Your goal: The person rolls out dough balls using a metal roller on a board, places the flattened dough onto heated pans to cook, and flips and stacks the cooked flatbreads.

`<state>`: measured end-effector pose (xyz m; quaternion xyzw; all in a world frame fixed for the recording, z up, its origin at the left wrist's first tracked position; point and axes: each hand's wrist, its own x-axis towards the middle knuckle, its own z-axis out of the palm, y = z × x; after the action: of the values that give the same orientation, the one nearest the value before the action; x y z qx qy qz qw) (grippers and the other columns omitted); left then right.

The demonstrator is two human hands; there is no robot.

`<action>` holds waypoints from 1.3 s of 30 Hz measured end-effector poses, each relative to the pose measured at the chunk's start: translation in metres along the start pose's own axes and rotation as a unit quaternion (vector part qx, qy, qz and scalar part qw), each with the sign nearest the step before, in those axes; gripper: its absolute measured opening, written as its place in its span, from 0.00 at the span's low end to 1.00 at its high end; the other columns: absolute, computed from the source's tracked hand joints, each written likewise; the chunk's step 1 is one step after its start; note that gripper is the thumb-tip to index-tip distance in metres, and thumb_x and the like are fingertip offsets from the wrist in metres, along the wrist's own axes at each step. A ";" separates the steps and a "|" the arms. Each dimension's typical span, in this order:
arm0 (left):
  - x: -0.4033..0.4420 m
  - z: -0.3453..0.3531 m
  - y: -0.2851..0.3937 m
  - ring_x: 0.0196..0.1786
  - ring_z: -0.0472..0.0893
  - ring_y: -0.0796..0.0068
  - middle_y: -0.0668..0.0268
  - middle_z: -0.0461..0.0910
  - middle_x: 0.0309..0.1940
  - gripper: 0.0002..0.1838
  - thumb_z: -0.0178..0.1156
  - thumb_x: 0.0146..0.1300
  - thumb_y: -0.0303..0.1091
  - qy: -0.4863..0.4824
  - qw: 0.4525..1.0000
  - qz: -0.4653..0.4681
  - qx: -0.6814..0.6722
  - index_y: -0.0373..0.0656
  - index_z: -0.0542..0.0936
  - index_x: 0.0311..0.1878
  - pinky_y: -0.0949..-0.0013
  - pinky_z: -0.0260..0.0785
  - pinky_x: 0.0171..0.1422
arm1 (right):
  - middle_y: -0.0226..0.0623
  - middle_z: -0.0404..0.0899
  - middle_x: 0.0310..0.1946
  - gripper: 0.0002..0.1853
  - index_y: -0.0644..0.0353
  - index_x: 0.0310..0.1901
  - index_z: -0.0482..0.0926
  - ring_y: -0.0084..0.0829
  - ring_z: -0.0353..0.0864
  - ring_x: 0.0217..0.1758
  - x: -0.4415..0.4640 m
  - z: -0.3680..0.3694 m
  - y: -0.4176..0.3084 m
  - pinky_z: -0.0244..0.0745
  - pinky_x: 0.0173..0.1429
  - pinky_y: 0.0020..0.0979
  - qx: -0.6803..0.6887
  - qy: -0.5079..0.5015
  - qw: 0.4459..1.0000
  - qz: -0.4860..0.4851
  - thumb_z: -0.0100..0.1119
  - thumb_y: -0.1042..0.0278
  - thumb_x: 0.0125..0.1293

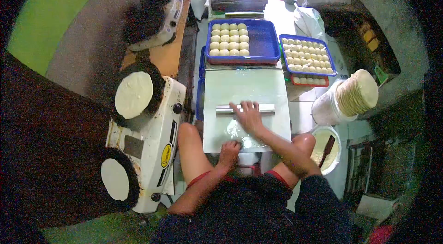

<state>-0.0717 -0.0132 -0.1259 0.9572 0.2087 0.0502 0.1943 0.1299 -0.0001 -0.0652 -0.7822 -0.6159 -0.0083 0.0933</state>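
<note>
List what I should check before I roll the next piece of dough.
1. Right hand on the metal rolling pin: ok.
2. Pin resting on the board: ok.
3. Left hand on the pin: not ok, it's by the board's near edge.
4. Dough balls waiting in the larger blue tray: ok.
5. Flame under both pan rounds: cannot tell.

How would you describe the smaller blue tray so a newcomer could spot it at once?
Start at the white board between the person's knees. At its far end sits a large blue tray; the smaller tray is just to its right. Pale balls fill it; its neighbour is part bare.
</note>
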 end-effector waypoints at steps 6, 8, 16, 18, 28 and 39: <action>0.000 -0.020 0.005 0.50 0.78 0.56 0.58 0.78 0.41 0.15 0.59 0.50 0.25 0.047 0.998 0.035 -0.038 0.44 0.79 0.44 0.53 0.66 0.55 | 0.41 0.74 0.58 0.34 0.30 0.74 0.63 0.43 0.70 0.65 -0.001 0.027 -0.021 0.51 0.73 0.65 -0.039 0.167 0.983 0.071 0.60 0.61 0.67; -0.002 -0.019 0.006 0.50 0.77 0.55 0.57 0.77 0.40 0.14 0.59 0.49 0.25 0.048 0.996 0.029 -0.073 0.44 0.79 0.42 0.54 0.66 0.55 | 0.43 0.72 0.60 0.33 0.33 0.73 0.65 0.43 0.69 0.66 0.033 0.003 -0.015 0.49 0.74 0.65 -0.007 0.121 0.985 0.122 0.62 0.60 0.66; 0.000 -0.010 0.005 0.51 0.77 0.58 0.61 0.77 0.39 0.14 0.59 0.48 0.23 0.076 0.994 0.017 -0.079 0.46 0.79 0.41 0.54 0.66 0.56 | 0.43 0.71 0.60 0.29 0.35 0.71 0.69 0.44 0.66 0.69 -0.004 0.026 -0.027 0.46 0.73 0.66 0.022 0.130 0.973 0.190 0.61 0.56 0.69; 0.001 -0.031 0.008 0.52 0.77 0.60 0.62 0.77 0.40 0.15 0.60 0.47 0.22 0.035 0.996 0.027 -0.075 0.47 0.79 0.41 0.54 0.66 0.55 | 0.46 0.72 0.60 0.24 0.40 0.71 0.69 0.46 0.65 0.69 0.027 0.012 -0.015 0.44 0.75 0.64 0.027 0.158 0.965 0.209 0.51 0.55 0.75; 0.005 -0.021 0.003 0.48 0.77 0.60 0.64 0.77 0.38 0.15 0.63 0.46 0.25 0.021 0.999 0.024 -0.025 0.49 0.79 0.40 0.55 0.66 0.54 | 0.58 0.56 0.75 0.33 0.42 0.70 0.71 0.59 0.63 0.74 0.013 0.003 0.002 0.45 0.77 0.67 0.289 0.036 0.933 0.210 0.64 0.64 0.61; 0.003 -0.013 -0.003 0.52 0.77 0.60 0.64 0.78 0.43 0.23 0.74 0.41 0.31 -0.012 1.000 0.017 -0.018 0.48 0.79 0.44 0.53 0.64 0.59 | 0.55 0.66 0.70 0.24 0.48 0.64 0.76 0.47 0.75 0.67 -0.004 -0.009 -0.008 0.70 0.66 0.52 0.139 0.076 0.974 0.159 0.53 0.49 0.70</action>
<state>-0.0727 -0.0048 -0.1151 0.9573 0.1895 0.0461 0.2132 0.1217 -0.0039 -0.0554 -0.8467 -0.4698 0.0327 0.2477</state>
